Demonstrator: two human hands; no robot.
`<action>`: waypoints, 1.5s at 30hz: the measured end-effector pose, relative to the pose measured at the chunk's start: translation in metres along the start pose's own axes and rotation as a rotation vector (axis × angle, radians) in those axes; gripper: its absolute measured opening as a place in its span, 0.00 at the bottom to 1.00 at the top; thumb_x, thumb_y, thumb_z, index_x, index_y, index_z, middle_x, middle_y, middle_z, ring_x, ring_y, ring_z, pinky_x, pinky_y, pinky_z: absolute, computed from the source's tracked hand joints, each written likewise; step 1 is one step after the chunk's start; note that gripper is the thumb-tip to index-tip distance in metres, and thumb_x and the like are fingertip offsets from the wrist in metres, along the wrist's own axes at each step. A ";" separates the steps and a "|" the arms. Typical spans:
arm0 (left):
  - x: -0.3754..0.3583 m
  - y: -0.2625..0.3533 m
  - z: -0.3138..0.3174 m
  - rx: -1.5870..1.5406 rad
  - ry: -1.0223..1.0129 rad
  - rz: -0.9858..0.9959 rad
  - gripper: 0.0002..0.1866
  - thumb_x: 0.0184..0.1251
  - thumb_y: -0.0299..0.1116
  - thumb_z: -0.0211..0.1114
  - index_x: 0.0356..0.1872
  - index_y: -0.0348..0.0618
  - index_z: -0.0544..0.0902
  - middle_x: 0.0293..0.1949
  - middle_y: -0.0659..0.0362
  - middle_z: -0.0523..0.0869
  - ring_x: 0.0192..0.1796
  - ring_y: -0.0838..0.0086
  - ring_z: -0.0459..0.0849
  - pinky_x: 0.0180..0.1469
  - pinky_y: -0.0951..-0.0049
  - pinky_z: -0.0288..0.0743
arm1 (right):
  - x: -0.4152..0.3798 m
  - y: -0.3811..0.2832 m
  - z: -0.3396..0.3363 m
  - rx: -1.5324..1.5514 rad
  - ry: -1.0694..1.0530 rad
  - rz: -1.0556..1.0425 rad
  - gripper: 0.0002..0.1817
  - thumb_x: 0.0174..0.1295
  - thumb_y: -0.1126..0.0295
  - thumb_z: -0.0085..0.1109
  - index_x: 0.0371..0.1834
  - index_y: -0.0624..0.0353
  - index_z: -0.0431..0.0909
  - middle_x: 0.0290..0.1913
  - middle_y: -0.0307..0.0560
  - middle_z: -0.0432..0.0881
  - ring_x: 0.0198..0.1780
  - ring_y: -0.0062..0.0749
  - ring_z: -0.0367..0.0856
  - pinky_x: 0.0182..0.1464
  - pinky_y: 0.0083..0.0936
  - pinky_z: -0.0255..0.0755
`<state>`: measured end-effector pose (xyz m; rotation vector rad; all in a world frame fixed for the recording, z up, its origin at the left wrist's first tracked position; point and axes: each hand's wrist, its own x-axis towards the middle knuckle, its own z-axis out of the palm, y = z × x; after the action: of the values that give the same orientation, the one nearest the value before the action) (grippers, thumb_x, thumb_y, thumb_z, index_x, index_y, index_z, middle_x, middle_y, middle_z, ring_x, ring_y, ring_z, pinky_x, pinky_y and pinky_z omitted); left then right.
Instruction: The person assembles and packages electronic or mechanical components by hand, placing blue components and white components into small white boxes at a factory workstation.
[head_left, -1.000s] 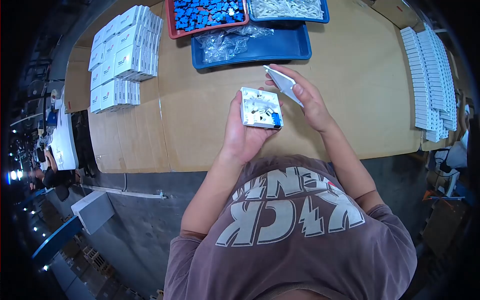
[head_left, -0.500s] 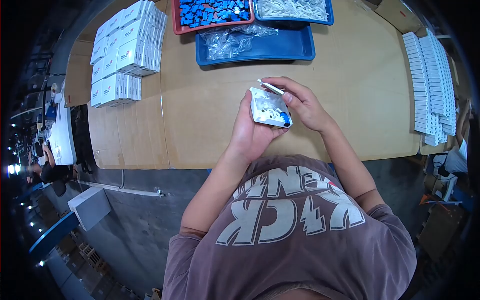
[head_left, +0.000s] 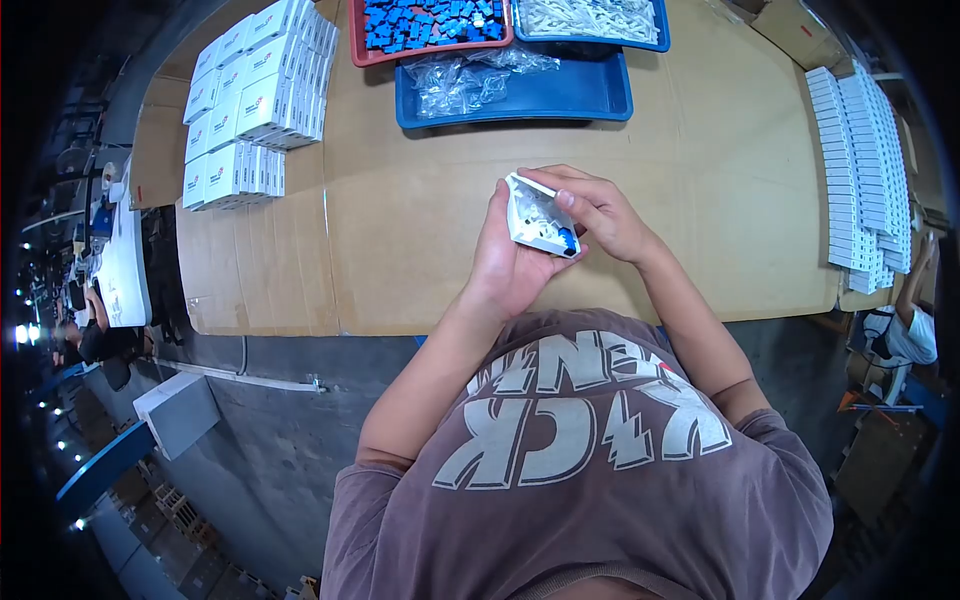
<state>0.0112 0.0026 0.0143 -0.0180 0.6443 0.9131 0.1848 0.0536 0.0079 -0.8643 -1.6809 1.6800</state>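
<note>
1. Overhead, the left hand [head_left: 505, 265] gripped a white plastic housing [head_left: 538, 217] with a blue insert, held above the cardboard-covered surface [head_left: 420, 220].
2. The right hand [head_left: 600, 215] pinched the housing's top edge, fingers closed on it.

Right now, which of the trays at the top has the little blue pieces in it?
The red tray, leftmost of the three, holds the small blue pieces. The blue tray below it has clear plastic bags, and the other blue tray holds white parts.

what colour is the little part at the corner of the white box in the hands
Blue: the small part sits at the lower right corner of the white box, seen in the head view.
</note>
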 end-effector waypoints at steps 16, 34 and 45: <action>0.001 0.002 0.003 0.052 0.034 -0.031 0.35 0.85 0.67 0.35 0.75 0.54 0.67 0.68 0.53 0.77 0.65 0.57 0.79 0.66 0.45 0.75 | 0.002 -0.002 -0.002 0.076 0.008 0.061 0.24 0.81 0.57 0.54 0.70 0.63 0.80 0.65 0.51 0.84 0.63 0.32 0.81 0.66 0.29 0.74; 0.007 0.012 0.002 0.008 0.049 -0.084 0.33 0.85 0.66 0.35 0.70 0.53 0.71 0.63 0.55 0.79 0.61 0.62 0.81 0.64 0.45 0.78 | 0.009 -0.008 -0.007 -0.002 -0.025 0.118 0.23 0.82 0.58 0.55 0.70 0.61 0.81 0.64 0.50 0.85 0.62 0.31 0.81 0.68 0.29 0.72; 0.018 0.016 -0.013 -0.090 -0.086 -0.114 0.29 0.87 0.60 0.40 0.67 0.50 0.75 0.60 0.53 0.83 0.58 0.54 0.84 0.61 0.46 0.81 | 0.017 0.005 -0.019 0.064 -0.060 0.128 0.23 0.83 0.54 0.52 0.72 0.53 0.80 0.56 0.38 0.86 0.51 0.18 0.81 0.45 0.18 0.79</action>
<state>0.0007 0.0216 -0.0013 -0.0943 0.5171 0.8273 0.1897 0.0785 0.0029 -0.9160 -1.6318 1.8514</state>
